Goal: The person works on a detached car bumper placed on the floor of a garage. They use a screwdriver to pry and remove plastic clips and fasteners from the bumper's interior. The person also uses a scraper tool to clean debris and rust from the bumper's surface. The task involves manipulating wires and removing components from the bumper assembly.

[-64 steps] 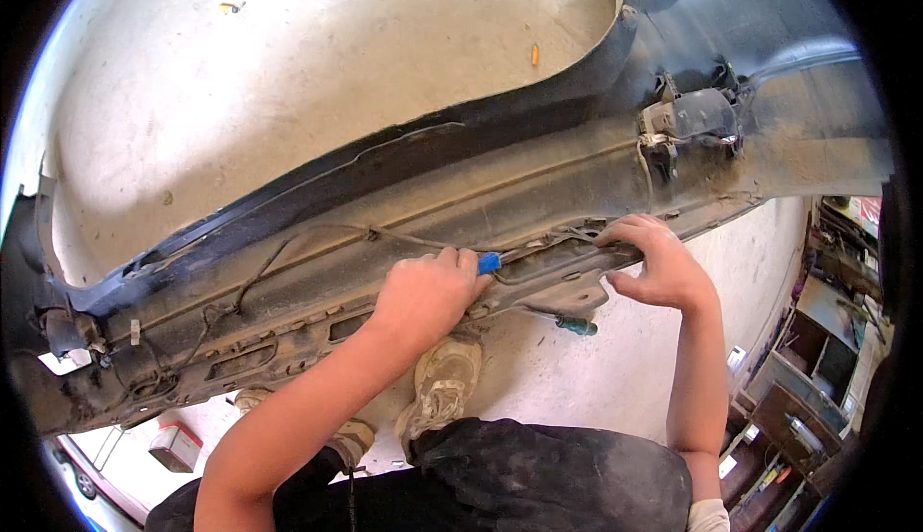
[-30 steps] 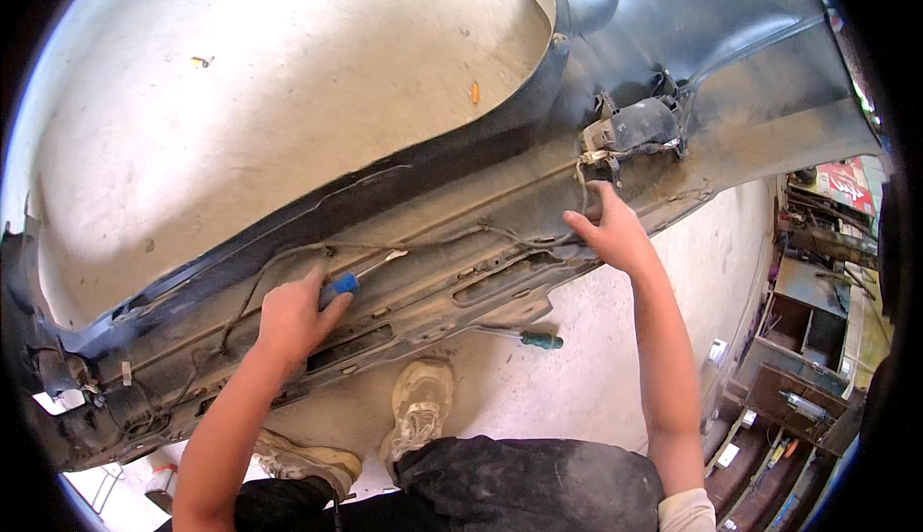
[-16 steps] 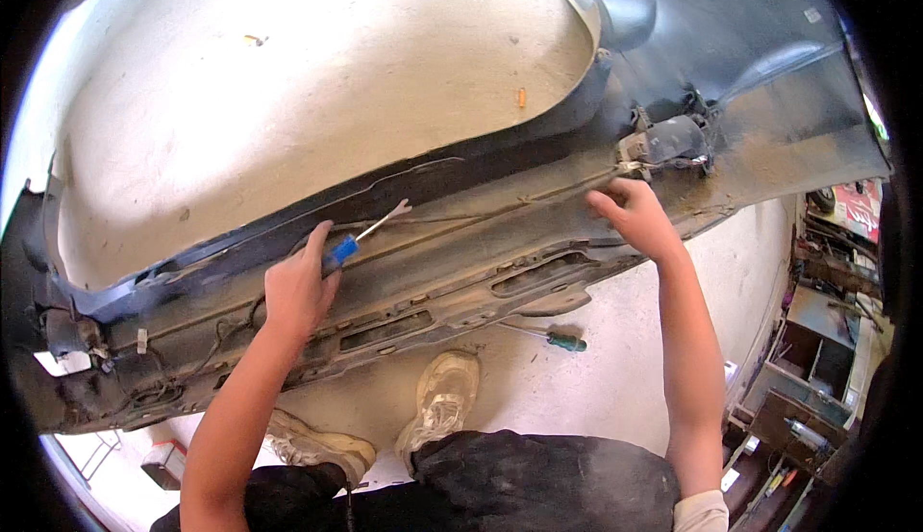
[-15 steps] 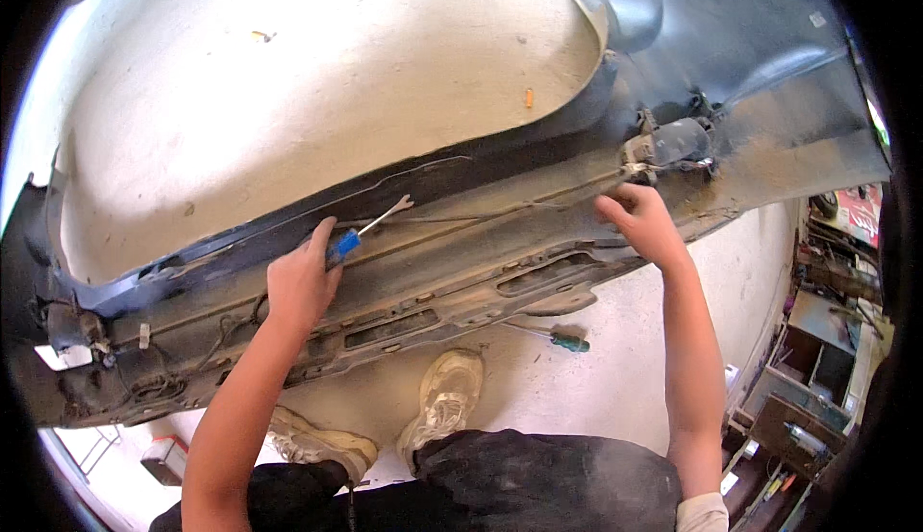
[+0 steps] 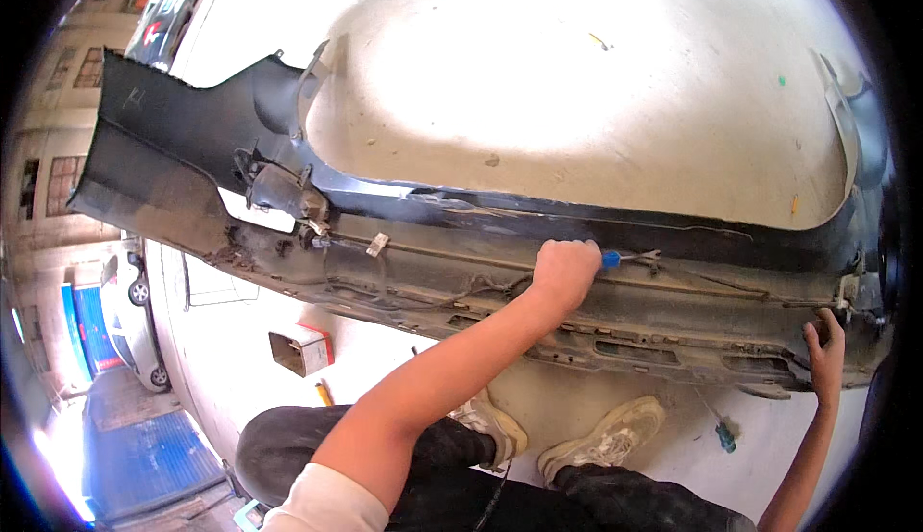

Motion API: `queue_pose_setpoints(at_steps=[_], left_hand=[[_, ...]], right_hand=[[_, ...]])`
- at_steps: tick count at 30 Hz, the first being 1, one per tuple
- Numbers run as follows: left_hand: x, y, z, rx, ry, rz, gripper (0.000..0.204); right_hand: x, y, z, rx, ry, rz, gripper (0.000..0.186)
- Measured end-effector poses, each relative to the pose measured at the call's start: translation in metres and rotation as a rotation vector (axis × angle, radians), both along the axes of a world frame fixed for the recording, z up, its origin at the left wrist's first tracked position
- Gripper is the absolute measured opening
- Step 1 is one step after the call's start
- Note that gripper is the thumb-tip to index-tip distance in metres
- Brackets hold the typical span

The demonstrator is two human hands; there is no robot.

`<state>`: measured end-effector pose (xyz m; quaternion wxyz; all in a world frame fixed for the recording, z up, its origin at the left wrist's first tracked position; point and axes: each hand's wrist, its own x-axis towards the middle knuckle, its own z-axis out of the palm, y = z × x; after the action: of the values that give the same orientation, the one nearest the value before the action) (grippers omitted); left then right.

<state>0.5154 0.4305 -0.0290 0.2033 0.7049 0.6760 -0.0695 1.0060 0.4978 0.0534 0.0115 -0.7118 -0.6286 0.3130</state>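
One left hand (image 5: 567, 275) clenched around blue-handled tool (image 5: 611, 259), right hand (image 5: 826, 347) with fingers parted, dark bumper (image 5: 461, 261), unreadable pale tag (image 5: 378, 245)

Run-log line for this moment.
left hand: grips blue-handled tool over bumper | right hand: open, beside cable | floor: green-handled screwdriver

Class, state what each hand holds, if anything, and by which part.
The left hand holds the tool by its blue handle; the right hand appears empty.

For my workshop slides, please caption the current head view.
Left hand gripping a blue-handled tool over a dark bumper, right hand near its right end.
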Motion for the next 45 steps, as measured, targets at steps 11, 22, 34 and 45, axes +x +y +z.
queue_pose_setpoints(at_steps=[11,22,34,45], left_hand=[[-0.090,0.073,0.154,0.481,0.260,-0.165,0.006],[-0.129,0.113,0.160,0.659,0.069,-0.182,0.015],[-0.278,-0.061,0.065,-0.486,0.147,0.175,0.034],[-0.282,-0.055,0.114,-0.555,-0.487,0.611,0.032]], right_hand=[[0.021,0.041,-0.028,0.240,0.116,0.009,0.049],[0.018,0.053,-0.025,0.181,0.109,-0.025,0.051],[-0.028,0.035,-0.014,0.025,-0.004,0.125,0.040],[-0.045,0.030,0.004,-0.019,-0.015,0.172,0.038]])
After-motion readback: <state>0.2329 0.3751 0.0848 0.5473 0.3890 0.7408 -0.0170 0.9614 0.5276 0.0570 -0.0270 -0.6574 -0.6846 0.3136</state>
